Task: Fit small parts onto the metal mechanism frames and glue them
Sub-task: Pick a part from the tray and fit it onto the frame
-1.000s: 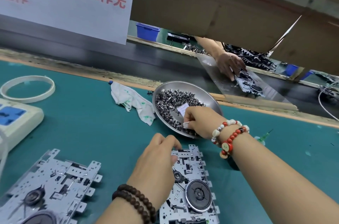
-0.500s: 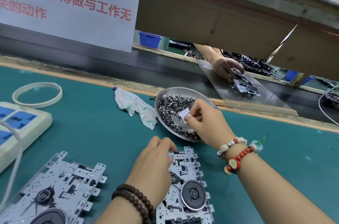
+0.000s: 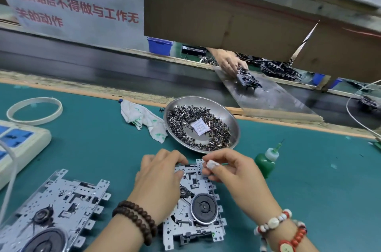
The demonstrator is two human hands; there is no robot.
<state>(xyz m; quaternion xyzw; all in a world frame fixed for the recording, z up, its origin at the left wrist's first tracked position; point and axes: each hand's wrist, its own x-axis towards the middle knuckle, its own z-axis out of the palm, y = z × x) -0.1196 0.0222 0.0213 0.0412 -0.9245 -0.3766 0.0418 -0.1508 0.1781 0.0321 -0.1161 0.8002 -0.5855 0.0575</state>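
Our left hand (image 3: 158, 181) covers the near frame's (image 3: 198, 206) upper left corner. We cannot make out any part between our right fingertips (image 3: 207, 164). The second frame (image 3: 51, 214) runs off the bottom-left edge.
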